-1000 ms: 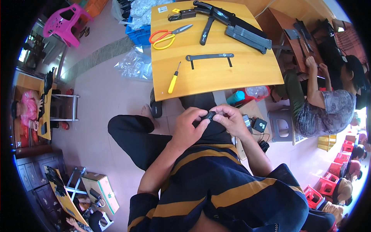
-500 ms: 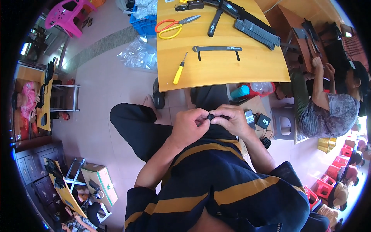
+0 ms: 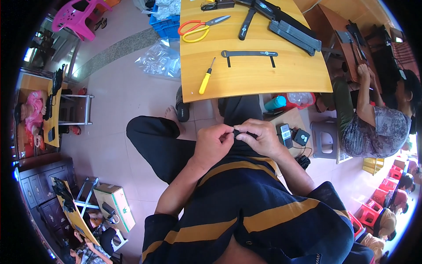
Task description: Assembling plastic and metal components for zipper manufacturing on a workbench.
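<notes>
At centre frame I have my left hand [image 3: 214, 143] and right hand [image 3: 263, 137] pinching a small black part [image 3: 238, 131] between thumb and fingertips over my lap; it looks light, stiff and fiddly, best gripped by its ends.

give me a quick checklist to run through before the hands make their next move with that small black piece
1. Both hands on the piece: ok. The left hand and right hand meet over the small black piece above the lap.
2. Pinch secure: cannot tell, the fingers hide most of it.
3. Piece shape and condition: cannot tell, too small and covered.
4. Tools within view: ok. The yellow screwdriver and orange scissors lie on the wooden table.
5. Flat black strap on the table lies apart from other parts: ok.
6. Neighbour clear of the hands: ok, the seated person works at another table.
</notes>
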### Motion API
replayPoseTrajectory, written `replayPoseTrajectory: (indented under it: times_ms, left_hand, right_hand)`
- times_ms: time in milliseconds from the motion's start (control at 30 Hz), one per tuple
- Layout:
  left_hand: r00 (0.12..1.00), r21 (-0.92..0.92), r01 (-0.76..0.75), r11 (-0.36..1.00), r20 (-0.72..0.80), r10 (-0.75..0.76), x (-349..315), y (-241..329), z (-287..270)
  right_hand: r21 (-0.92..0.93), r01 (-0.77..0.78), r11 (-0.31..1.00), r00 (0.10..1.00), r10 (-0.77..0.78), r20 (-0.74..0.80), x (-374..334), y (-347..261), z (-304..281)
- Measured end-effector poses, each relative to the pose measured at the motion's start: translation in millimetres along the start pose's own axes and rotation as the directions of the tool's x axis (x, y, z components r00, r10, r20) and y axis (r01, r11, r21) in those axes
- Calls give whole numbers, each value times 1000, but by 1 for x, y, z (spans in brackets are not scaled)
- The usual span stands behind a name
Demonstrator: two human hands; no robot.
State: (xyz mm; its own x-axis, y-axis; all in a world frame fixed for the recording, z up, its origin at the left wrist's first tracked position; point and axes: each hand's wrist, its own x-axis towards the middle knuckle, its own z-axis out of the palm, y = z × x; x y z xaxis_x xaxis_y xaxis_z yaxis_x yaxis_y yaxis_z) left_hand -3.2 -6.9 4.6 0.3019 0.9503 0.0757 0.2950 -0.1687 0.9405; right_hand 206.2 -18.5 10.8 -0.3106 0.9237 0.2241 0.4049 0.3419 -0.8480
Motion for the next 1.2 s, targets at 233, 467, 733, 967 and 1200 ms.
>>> replayPoseTrajectory:
  times_ms: [233, 467, 733, 967, 1200]
  left_hand:
    - [999, -24, -36, 999, 15, 36, 2, 2, 2]
    - [998, 2, -56, 998, 4, 56, 4, -4, 4]
    - [995, 69, -89, 994, -37, 92, 6, -4, 9]
    - [989, 110, -136, 985, -44, 141, 8, -8, 5]
    - [995, -184, 0, 983, -99, -18, 4, 1, 8]
  right_hand:
    - [-7, -22, 1000, 999, 22, -25, -5, 5, 1]
    - [3, -32, 999, 999, 32, -30, -2, 3, 1]
    - [32, -82, 996, 993, 85, -83, -1, -1, 7]
    - [62, -129, 990, 983, 136, -121, -4, -5, 16]
    - [379, -254, 890, 950, 303, -74, -4, 8, 15]
